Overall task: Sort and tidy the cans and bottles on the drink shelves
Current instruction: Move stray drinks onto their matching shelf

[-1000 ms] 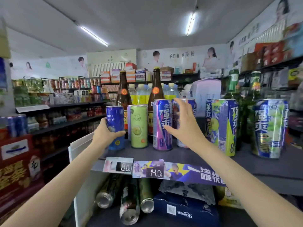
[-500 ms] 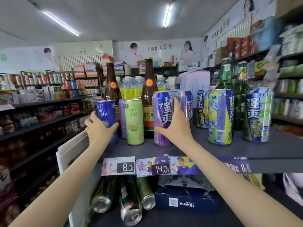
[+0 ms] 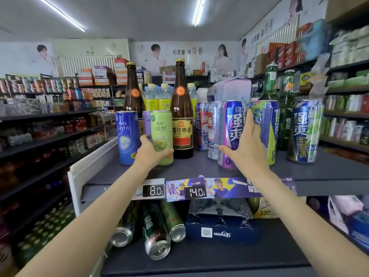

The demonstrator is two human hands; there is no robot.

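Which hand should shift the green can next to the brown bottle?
Left. The left hand already grips the green can low on its body, right beside the brown bottle. The right hand is occupied on the purple can, farther right.

Bright ceiling tube lights (image 3: pixel 198 12), wide-angle edge distortion, blurred right shelves (image 3: pixel 347 80)

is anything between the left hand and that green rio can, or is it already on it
Nothing visible is in the way: the left hand already grips the lower part of the green can, with the blue can standing just left of it.
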